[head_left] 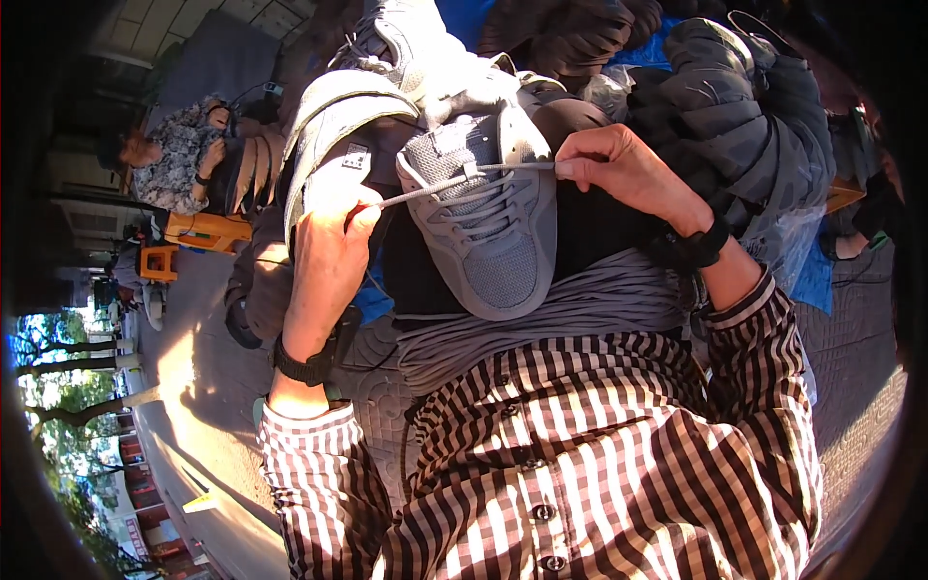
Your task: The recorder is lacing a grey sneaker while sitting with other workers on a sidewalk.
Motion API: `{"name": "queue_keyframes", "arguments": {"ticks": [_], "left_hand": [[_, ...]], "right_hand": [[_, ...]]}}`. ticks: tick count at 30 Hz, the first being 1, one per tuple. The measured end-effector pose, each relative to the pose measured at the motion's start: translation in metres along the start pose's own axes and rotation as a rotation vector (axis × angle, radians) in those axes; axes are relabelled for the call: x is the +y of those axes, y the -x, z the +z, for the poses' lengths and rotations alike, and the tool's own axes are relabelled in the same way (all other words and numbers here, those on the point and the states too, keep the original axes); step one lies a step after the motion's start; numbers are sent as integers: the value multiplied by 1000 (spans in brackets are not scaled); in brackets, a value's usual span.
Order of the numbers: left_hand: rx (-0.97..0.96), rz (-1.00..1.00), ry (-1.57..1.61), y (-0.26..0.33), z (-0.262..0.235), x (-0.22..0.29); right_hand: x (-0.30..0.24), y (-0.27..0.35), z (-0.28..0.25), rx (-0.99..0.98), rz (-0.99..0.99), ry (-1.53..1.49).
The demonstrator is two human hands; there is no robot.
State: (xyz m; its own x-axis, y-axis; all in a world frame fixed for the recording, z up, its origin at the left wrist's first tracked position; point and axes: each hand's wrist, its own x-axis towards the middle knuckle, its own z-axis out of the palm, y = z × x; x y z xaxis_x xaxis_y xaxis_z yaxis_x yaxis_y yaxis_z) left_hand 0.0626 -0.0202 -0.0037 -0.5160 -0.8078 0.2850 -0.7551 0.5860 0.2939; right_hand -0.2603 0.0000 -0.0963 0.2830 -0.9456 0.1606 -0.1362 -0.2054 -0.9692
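And here's the grey mesh lace-up shoe [488, 246], squarely between both hands, long axis running near to far, toe [500, 278] near! Left hand [332, 232], the nearer one, pinches the thin grey cord lace [522, 166]; right hand [623, 169] pinches it too, line straight, crosswise over the shoe.

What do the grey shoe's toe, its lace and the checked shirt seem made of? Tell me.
Toe: likely textile mesh, matte, with a fine grid showing. Lace: probably woven or braided fibre, dull and cord-like. Shirt: apparently woven cloth, matte, softly creased; fibre unclear.
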Motion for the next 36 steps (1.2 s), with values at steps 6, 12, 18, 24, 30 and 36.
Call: {"name": "queue_keyframes", "arguments": {"ticks": [6, 12, 18, 24, 30, 36], "left_hand": [[-68, -284, 463, 12, 4, -1], [-36, -133, 164, 24, 7, 19], [124, 209, -427, 25, 15, 6], [31, 158, -551, 39, 22, -2], [-88, 11, -584, 64, 22, 9], [-147, -76, -572, 95, 15, 24]], "right_hand": [[-10, 7, 5, 65, 5, 268], [-1, 21, 4, 402, -396, 1065], [-7, 28, -2, 448, -326, 1271], [6, 40, -14, 486, -300, 1303], [22, 60, -33, 466, -197, 1245], [30, 84, -46, 501, -106, 1140]]}}
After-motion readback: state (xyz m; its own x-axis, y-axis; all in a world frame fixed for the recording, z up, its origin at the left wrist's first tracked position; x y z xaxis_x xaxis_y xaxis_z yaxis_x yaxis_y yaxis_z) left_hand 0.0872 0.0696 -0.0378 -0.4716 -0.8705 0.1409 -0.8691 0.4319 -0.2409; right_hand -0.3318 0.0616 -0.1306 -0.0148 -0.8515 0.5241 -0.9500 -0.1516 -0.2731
